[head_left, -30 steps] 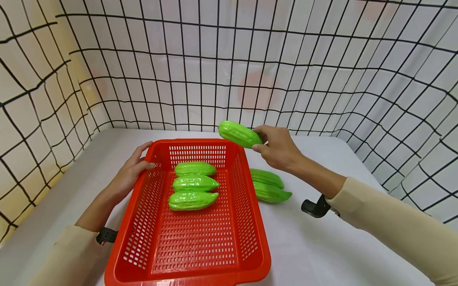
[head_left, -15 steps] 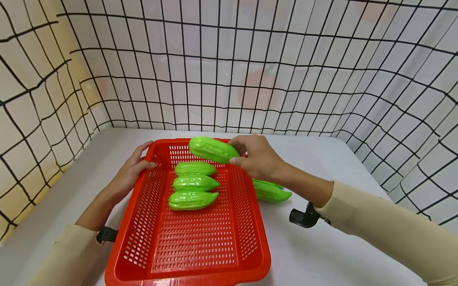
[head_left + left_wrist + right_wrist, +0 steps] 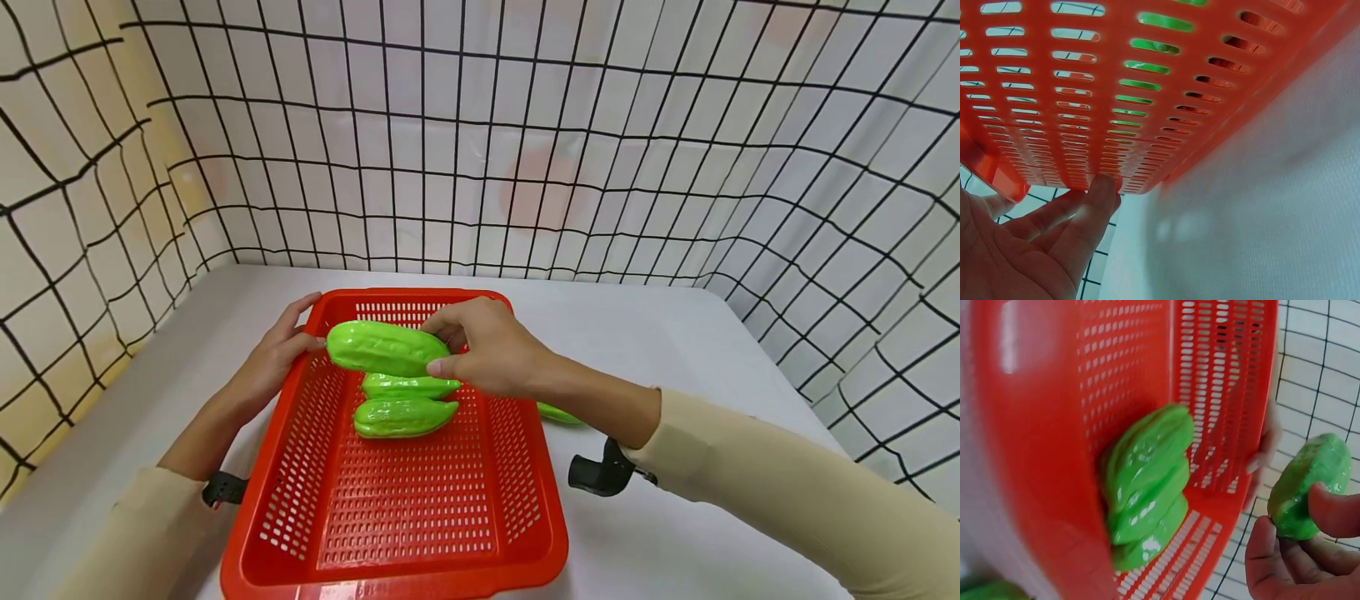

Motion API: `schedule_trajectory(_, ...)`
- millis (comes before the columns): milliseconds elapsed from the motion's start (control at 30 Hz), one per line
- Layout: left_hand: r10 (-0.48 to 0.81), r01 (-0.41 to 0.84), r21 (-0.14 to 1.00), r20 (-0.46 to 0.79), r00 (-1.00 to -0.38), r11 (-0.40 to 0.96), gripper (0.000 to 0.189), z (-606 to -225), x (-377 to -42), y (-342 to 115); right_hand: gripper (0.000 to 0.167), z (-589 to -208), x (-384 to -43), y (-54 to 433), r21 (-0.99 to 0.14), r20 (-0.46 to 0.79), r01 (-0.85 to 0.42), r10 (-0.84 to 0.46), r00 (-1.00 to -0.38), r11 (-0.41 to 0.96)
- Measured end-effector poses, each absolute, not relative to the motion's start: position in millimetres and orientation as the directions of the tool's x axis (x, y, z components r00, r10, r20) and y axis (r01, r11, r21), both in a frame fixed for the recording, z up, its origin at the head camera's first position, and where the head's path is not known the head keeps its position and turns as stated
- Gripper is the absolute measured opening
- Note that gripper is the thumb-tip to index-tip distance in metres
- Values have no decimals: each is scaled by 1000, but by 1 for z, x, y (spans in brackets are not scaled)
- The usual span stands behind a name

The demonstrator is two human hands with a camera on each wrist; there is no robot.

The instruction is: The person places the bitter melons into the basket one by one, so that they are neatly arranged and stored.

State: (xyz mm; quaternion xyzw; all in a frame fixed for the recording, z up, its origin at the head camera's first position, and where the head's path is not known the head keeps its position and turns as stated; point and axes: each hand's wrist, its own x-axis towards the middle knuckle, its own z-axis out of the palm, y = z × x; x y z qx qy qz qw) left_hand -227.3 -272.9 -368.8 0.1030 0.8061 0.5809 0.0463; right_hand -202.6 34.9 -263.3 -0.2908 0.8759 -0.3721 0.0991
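Observation:
My right hand point(image 3: 491, 350) holds a glossy green bitter melon point(image 3: 382, 348) by one end, thumb on the near side and fingers behind. The melon lies nearly level above the far part of a red perforated plastic basket point(image 3: 557, 533). Inside the basket, the right wrist view shows three more bitter melons point(image 3: 1147, 481) side by side; in the head view the held one hides the farthest. My left hand point(image 3: 270, 362) grips the basket's far left corner, thumb over the rim. Its fingers point(image 3: 1094, 212) lie along the outer wall in the left wrist view.
Right of the basket, another bitter melon point(image 3: 558, 414) on the white table point(image 3: 675, 350) is partly hidden by my right arm. Black wire grid point(image 3: 480, 175) stands behind and at both sides. A dark wrist camera mount point(image 3: 600, 473) hangs under my right sleeve.
My right hand has carried its bitter melon left and down, from beyond the basket's right rim to over the melons inside. My left hand has stayed at the basket's corner.

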Motion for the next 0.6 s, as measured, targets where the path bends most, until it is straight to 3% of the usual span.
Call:
schedule_trajectory(167,225,110,949,42,-973,297,74,-370,-228,-272,33,-268,-199,24,-724,-44,-392,-606,-794,567)
schedule_trajectory(600,215,108,948,44,-976,300,77,-368,-229,-272,25,-294,-197,23,-583,-208,-431,-639,-740,689)
